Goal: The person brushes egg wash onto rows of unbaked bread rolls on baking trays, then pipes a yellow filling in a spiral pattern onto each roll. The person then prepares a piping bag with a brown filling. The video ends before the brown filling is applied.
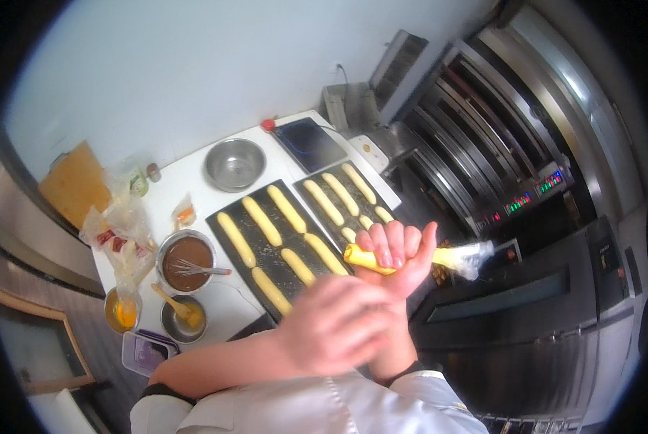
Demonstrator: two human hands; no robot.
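My right hand (397, 255) is wrapped around a clear plastic piping bag (468, 259) with yellow filling, holding it above the trays. One yellow end pokes out left of the fingers, and the loose, crumpled plastic trails to the right. My left hand (337, 320) is motion-blurred in front of the right wrist; its finger positions and any contact are unclear. Below lie long pale-yellow dough strips (261, 221) in rows on a dark baking tray (270, 255). A second dark tray (332, 179) beside it bears more strips, partly hidden by my right hand.
A steel bowl (235, 163) and an induction cooktop (310, 144) stand behind the trays. Leftward are a bowl of brown mixture (185, 255) with a whisk (199, 268), a bowl with a brush (180, 309), plastic bags (120, 228) and a plastic tub (145, 352). Deck ovens (497, 157) rise at right.
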